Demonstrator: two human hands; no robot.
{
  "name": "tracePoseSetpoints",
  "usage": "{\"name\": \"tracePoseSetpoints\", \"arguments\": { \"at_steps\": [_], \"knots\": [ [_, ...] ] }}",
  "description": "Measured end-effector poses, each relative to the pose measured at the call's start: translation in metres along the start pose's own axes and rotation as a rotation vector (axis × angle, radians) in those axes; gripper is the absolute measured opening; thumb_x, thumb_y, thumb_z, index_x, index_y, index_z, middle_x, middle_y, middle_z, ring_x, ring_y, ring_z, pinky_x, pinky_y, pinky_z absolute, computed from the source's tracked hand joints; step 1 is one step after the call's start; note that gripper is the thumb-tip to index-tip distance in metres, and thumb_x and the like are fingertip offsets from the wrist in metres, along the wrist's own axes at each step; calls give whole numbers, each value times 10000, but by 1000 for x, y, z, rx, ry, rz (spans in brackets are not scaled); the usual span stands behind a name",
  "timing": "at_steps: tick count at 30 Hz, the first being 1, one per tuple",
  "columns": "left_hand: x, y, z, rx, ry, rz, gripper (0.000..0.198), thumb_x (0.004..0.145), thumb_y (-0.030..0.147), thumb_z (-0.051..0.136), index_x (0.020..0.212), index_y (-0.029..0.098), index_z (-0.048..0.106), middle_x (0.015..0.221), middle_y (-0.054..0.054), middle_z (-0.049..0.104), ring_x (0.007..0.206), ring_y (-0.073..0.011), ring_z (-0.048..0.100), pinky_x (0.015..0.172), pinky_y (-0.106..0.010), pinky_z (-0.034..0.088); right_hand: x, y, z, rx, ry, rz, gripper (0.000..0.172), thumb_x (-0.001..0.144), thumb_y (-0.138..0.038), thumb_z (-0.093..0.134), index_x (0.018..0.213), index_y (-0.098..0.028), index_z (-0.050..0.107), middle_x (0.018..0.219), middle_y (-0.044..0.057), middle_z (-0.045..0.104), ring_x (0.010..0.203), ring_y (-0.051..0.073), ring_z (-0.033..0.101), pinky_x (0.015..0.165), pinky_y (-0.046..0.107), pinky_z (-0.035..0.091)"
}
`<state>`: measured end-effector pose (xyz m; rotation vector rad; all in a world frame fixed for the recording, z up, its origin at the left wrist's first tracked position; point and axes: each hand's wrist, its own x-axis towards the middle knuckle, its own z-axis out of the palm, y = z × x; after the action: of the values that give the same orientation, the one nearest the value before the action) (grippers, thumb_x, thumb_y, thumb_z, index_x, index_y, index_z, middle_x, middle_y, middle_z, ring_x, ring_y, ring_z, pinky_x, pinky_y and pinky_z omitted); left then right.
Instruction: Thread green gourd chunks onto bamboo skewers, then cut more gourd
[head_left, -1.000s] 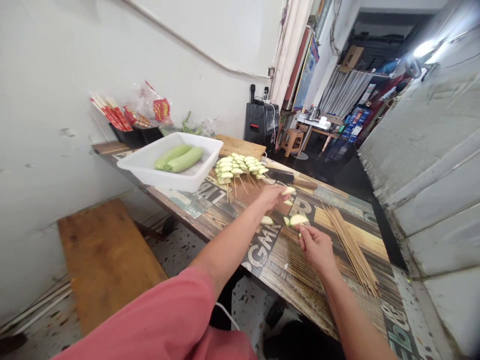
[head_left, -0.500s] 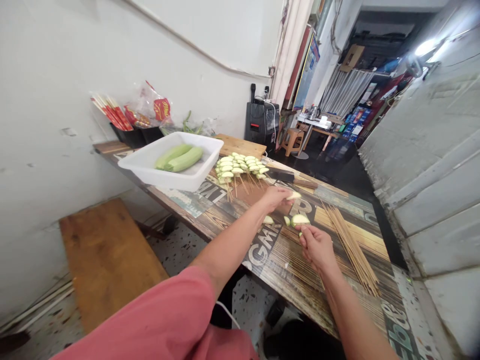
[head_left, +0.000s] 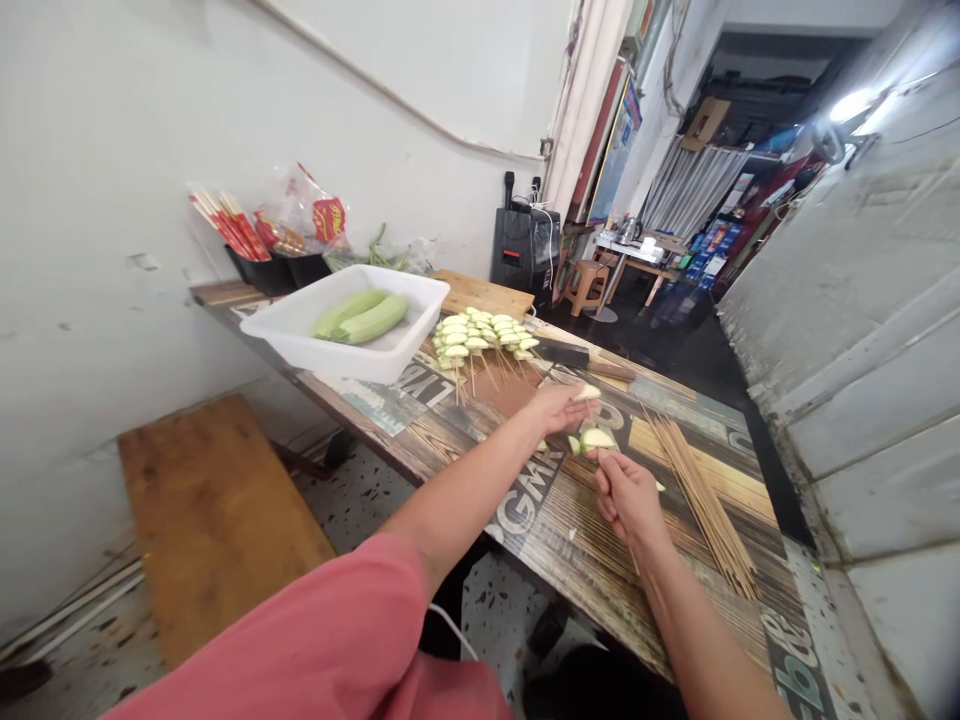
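My left hand [head_left: 561, 407] pinches a pale green vegetable slice [head_left: 586, 392] over the patterned table [head_left: 525, 500]. My right hand [head_left: 628, 495] is closed on a thin bamboo skewer that carries another slice [head_left: 598, 438] at its tip. The two hands are close together, the left a little farther from me. A small loose slice [head_left: 573, 444] lies on the table between them.
A pile of filled skewers [head_left: 480, 335] lies beyond the hands, beside a white tub [head_left: 352, 355] holding two whole green gourds [head_left: 364, 317]. Bare skewers [head_left: 701, 495] lie to the right. A knife [head_left: 581, 356] and a cutting board [head_left: 484, 293] are behind. A wooden bench [head_left: 214, 510] stands at left.
My left hand has lifted a slice off the table and brought it toward the skewer. My right hand has shifted slightly toward me. The camera has drifted a little.
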<state>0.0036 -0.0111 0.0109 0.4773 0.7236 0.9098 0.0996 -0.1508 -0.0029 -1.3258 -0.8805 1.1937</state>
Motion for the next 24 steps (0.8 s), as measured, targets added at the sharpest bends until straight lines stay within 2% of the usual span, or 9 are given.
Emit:
{"name": "tracePoseSetpoints", "arguments": {
  "at_steps": [3, 7, 10, 12, 14, 19, 21, 24],
  "knots": [
    [0, -1, 1, 0, 32, 45, 91, 860, 82, 520, 820, 53, 596, 699, -112, 679, 638, -154, 673, 711, -284, 556, 2, 4, -1, -210, 79, -108, 363, 701, -507, 587, 798, -161, 629, 396, -94, 374, 279, 55, 240, 310, 208, 181],
    [-2, -2, 5, 40, 64, 115, 96, 849, 63, 525, 776, 64, 587, 648, -88, 665, 592, -141, 660, 690, -276, 555, 2, 7, -5, -728, 220, -452, 332, 762, -428, 497, 738, -153, 680, 524, 27, 576, 457, 126, 463, 482, 248, 320],
    [-4, -2, 6, 66, 68, 132, 97, 840, 59, 532, 766, 65, 594, 647, -90, 661, 577, -143, 656, 705, -297, 553, 2, 8, -9, -945, 263, -540, 347, 779, -389, 449, 757, -154, 704, 627, 79, 650, 541, 160, 522, 545, 264, 328],
    [-5, -3, 7, 75, 58, 134, 96, 837, 55, 534, 766, 64, 598, 647, -91, 661, 571, -141, 655, 703, -298, 553, 2, 8, -10, -902, 237, -507, 359, 778, -403, 447, 743, -151, 700, 594, 69, 634, 527, 157, 512, 535, 261, 322],
    [-5, -3, 7, 71, 42, 146, 94, 837, 50, 531, 773, 65, 598, 649, -89, 663, 575, -139, 656, 687, -286, 553, 3, 8, -9, -753, 192, -431, 362, 761, -435, 469, 719, -147, 683, 523, 34, 574, 482, 140, 468, 500, 253, 311],
    [-6, -3, 7, 50, -10, 141, 111, 841, 47, 521, 763, 67, 598, 685, -97, 675, 604, -152, 668, 691, -296, 557, 1, 5, -3, -295, 98, -142, 371, 696, -517, 561, 758, -156, 622, 405, -79, 355, 321, 72, 245, 353, 229, 187],
    [-8, -3, 7, 45, -16, 129, 118, 839, 44, 521, 756, 68, 602, 687, -97, 676, 607, -155, 670, 725, -322, 558, -1, 3, 0, -175, 85, -51, 378, 665, -525, 603, 785, -166, 604, 402, -101, 337, 285, 53, 199, 311, 217, 152],
    [-9, -3, 8, 28, -14, 113, 120, 836, 41, 522, 755, 64, 608, 683, -101, 676, 608, -159, 671, 752, -342, 555, -4, 0, 1, -73, 74, -10, 398, 625, -526, 657, 789, -168, 593, 403, -113, 351, 259, 34, 190, 271, 194, 144]
  ]
}}
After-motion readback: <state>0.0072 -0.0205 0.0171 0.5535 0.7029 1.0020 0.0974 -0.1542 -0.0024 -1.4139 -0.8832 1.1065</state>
